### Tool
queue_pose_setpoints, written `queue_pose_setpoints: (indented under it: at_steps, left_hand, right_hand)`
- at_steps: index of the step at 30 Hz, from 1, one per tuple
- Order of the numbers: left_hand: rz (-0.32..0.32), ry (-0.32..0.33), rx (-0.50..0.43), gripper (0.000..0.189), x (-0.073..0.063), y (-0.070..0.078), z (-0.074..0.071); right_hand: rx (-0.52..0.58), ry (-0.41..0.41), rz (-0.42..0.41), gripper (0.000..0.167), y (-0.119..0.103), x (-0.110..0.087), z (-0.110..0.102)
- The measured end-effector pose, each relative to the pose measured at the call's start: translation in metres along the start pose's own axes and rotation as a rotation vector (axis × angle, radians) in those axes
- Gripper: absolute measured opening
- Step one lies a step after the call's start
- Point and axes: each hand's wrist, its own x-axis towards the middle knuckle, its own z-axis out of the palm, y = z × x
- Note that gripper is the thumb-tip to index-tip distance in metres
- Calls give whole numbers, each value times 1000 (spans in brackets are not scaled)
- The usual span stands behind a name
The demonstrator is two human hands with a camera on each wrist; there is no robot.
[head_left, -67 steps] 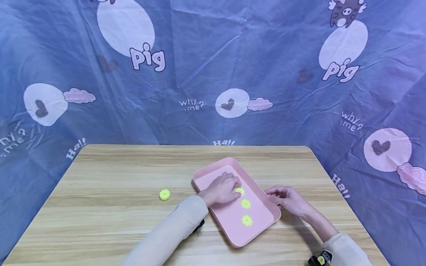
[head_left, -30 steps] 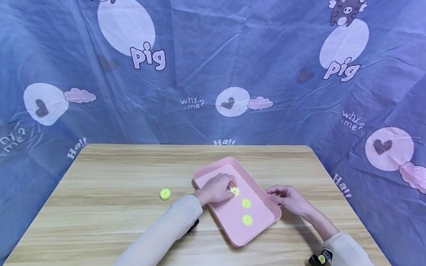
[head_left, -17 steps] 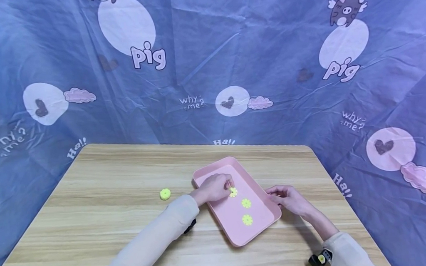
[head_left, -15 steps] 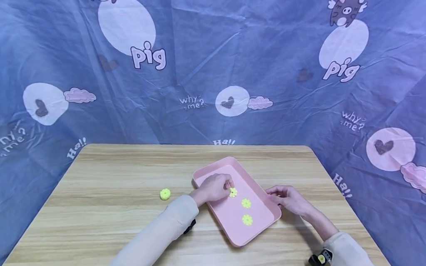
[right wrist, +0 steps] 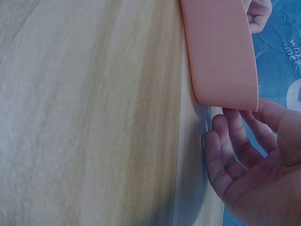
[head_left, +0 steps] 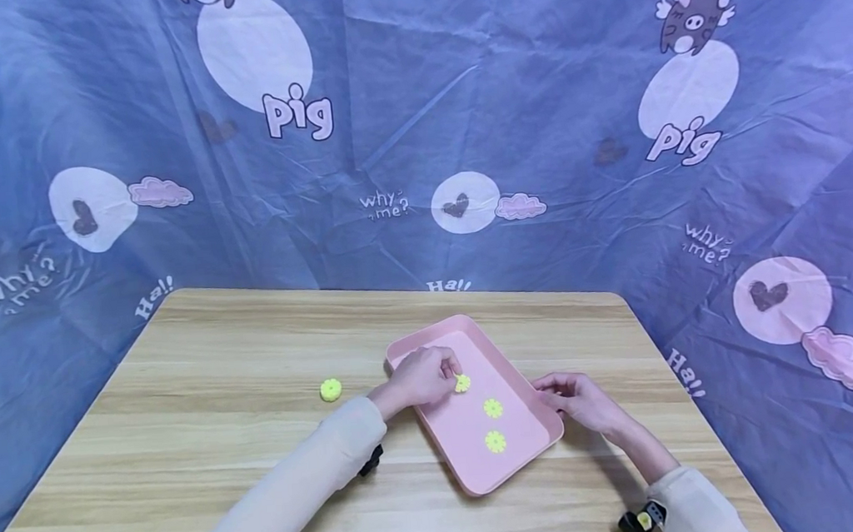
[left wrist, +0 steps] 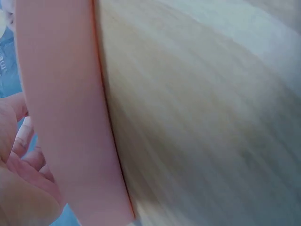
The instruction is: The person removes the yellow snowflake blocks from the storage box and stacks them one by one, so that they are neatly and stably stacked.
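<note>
A pink rectangular tray point(head_left: 518, 376) sits at an angle on the wooden table. Inside it, my left hand point(head_left: 427, 374) pinches a small yellow flower-shaped piece point(head_left: 462, 382) between thumb and fingertips. Two matching pieces lie on the tray floor, a middle yellow piece point(head_left: 493, 408) and a nearer yellow piece point(head_left: 495, 442). My right hand point(head_left: 575, 396) holds the tray's right side, thumb at the rim and fingers against the outer wall. The right wrist view shows this hand point(right wrist: 263, 160) at the tray corner, other fingers loosely bent. In the left wrist view the tray wall point(left wrist: 66, 113) hides the left fingertips.
Another yellow flower-shaped piece point(head_left: 331, 389) lies on the table point(head_left: 223, 449) left of the tray. A blue printed cloth point(head_left: 382, 77) hangs behind and beside the table. Each wrist wears a small black camera, the right wrist camera point(head_left: 637, 525) showing near the table's right edge.
My left hand has drawn slightly left inside the tray with the yellow piece, away from the right wall. The right hand and the tray have stayed in place.
</note>
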Motion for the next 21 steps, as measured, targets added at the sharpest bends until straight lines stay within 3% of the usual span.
queue_pose_setpoints:
  at_steps: [12,21]
  left_hand:
    - [22,100,-102,9,-19,-18,-28]
    - [36,133,-147,7,-39,-27,-50]
  right_hand:
    - [-17,8,-6,34,2,2,0]
    - [-15,16,3,34,1,1,1]
